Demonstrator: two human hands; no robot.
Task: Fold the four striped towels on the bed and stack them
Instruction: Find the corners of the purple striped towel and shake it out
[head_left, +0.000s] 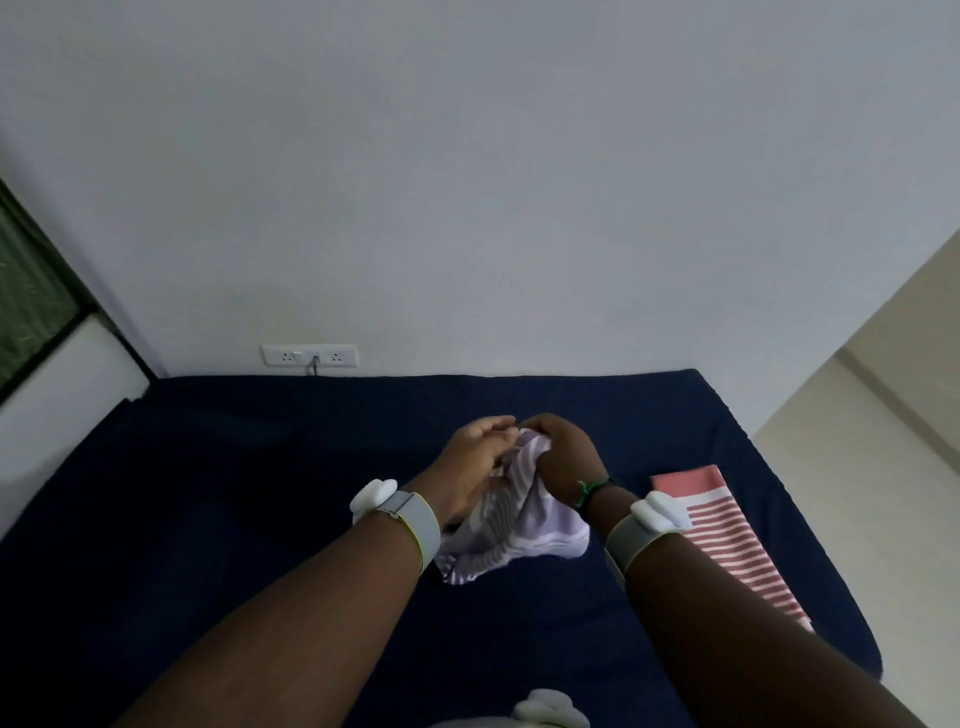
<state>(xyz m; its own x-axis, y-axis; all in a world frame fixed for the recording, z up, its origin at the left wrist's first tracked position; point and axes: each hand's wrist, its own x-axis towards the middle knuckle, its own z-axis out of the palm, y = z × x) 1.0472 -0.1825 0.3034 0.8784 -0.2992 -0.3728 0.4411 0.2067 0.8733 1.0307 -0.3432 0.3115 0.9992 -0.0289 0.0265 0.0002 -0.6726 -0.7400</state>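
A purple-and-white striped towel (511, 512) hangs bunched above the middle of the dark blue bed (260, 493). My right hand (558, 457) grips its top edge. My left hand (478, 457) is right beside it, with its fingers on the same top edge and the upper folds. The towel's lower end droops near the sheet between my forearms. A red-and-white striped towel (727, 540) lies as a long folded strip on the right side of the bed, partly hidden by my right forearm. No other striped towels are in view.
A white wall runs behind the bed, with a socket strip (309, 356) and a plugged cord just above the mattress. A dark window frame (36, 296) stands at the left. The bed's right edge drops to a pale floor (857, 467).
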